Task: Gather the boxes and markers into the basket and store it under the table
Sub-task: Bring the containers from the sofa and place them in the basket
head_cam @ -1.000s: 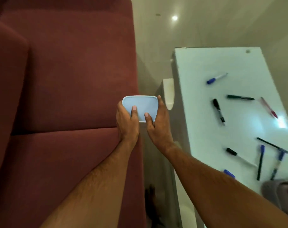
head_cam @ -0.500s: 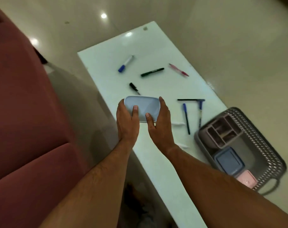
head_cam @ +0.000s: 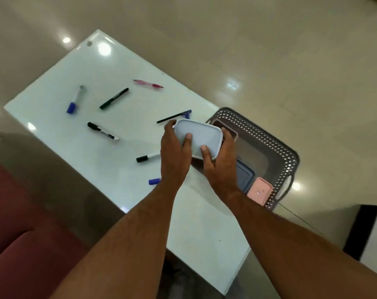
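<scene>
A pale blue box, lid up, is held in mid-air over the table's right edge, where the table meets the near rim of the grey basket. Both hands grip it from the near side. The left hand wraps the box's left end: its thumb lies flat on the lid, pointing toward 12 o'clock, and its fingers curl round the far left corner. The right hand takes the right end: its thumb presses the lid close beside the left thumb, and its fingers curl under and round the right edge, mostly hidden. Both forearms run in from 6 o'clock, bare, converging toward the box.

At 3 o'clock of the box the basket sits on the floor just beside the table. Inside it, partly hidden by the right hand, lie a darker blue box and, at about 5 o'clock, a pink box against the near wall; a pinkish organiser shows just behind the held box.

On the table, at 9 to 11 o'clock of the box, markers are scattered: a black-capped one nearest the left hand, another black one, a green one, a blue-capped one, a pink pen, and a thin dark pen at 12 o'clock. A blue cap peeks out beside the left wrist. A red sofa fills the 7 o'clock corner.
</scene>
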The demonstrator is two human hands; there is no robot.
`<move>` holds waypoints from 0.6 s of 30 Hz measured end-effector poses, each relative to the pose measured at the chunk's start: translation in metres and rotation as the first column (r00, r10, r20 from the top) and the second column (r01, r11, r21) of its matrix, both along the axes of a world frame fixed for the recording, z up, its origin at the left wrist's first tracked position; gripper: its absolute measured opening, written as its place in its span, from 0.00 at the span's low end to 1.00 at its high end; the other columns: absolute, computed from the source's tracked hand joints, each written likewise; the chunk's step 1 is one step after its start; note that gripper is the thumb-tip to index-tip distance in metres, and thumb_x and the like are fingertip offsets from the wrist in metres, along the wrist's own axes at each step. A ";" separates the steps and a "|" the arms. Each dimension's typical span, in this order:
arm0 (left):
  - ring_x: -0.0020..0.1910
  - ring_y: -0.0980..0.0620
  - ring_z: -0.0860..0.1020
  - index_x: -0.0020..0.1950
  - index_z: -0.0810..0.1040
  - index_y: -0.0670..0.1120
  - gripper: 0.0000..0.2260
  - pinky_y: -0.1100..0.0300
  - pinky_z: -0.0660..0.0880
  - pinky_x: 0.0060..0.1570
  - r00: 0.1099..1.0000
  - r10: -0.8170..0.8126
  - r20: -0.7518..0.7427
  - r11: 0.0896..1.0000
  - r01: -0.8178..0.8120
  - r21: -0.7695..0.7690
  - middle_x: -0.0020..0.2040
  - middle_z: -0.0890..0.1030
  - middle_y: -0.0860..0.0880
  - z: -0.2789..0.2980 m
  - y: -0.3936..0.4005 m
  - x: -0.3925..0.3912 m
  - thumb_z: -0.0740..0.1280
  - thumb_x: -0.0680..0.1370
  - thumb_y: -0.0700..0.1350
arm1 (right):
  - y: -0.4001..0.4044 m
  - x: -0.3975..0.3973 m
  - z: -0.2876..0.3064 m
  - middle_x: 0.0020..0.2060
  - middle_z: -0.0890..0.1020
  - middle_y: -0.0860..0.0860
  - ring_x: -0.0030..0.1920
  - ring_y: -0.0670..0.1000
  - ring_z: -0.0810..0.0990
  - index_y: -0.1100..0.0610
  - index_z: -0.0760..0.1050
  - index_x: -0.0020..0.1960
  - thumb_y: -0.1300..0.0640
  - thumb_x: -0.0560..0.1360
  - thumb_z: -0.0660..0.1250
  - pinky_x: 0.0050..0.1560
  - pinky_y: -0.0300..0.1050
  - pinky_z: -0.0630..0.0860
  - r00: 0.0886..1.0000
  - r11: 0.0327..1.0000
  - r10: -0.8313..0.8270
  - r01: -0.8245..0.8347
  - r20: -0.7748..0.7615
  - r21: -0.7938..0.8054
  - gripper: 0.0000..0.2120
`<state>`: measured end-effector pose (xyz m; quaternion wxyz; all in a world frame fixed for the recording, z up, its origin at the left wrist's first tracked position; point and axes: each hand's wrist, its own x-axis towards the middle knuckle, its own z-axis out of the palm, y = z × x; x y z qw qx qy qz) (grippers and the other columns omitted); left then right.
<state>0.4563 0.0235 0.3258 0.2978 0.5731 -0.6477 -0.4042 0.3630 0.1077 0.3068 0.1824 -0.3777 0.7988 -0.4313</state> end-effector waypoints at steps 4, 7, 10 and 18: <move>0.69 0.47 0.74 0.77 0.64 0.49 0.24 0.47 0.74 0.68 0.990 -0.132 0.045 0.990 0.134 -0.036 0.72 0.74 0.48 0.001 0.018 -0.050 0.63 0.82 0.52 | 0.028 -0.041 0.001 0.76 0.67 0.51 0.73 0.46 0.68 0.53 0.56 0.82 0.45 0.82 0.65 0.73 0.41 0.66 0.994 0.996 -0.085 0.086 -0.071 0.000 0.34; 0.71 0.46 0.73 0.77 0.66 0.47 0.24 0.48 0.71 0.72 0.969 -0.231 0.087 0.968 0.238 -0.075 0.73 0.74 0.46 0.000 0.030 -0.086 0.63 0.82 0.51 | 0.049 -0.072 -0.001 0.74 0.69 0.52 0.70 0.45 0.69 0.53 0.57 0.82 0.47 0.83 0.65 0.72 0.41 0.69 0.984 0.989 -0.146 0.147 -0.105 0.000 0.32; 0.69 0.45 0.73 0.77 0.66 0.46 0.24 0.57 0.68 0.69 0.940 -0.316 0.130 0.944 0.325 -0.054 0.71 0.74 0.43 -0.003 0.043 -0.121 0.64 0.82 0.50 | 0.069 -0.102 -0.005 0.74 0.70 0.54 0.72 0.50 0.71 0.54 0.58 0.82 0.47 0.83 0.65 0.74 0.47 0.71 0.971 0.976 -0.209 0.214 -0.115 0.032 0.32; 0.69 0.43 0.74 0.79 0.59 0.46 0.28 0.50 0.74 0.66 0.884 -0.418 0.212 0.908 0.414 0.064 0.73 0.70 0.41 -0.027 0.071 -0.170 0.66 0.82 0.47 | 0.095 -0.152 -0.024 0.76 0.70 0.56 0.75 0.55 0.70 0.57 0.58 0.83 0.54 0.84 0.65 0.73 0.41 0.65 0.980 0.958 -0.194 0.200 -0.049 0.205 0.31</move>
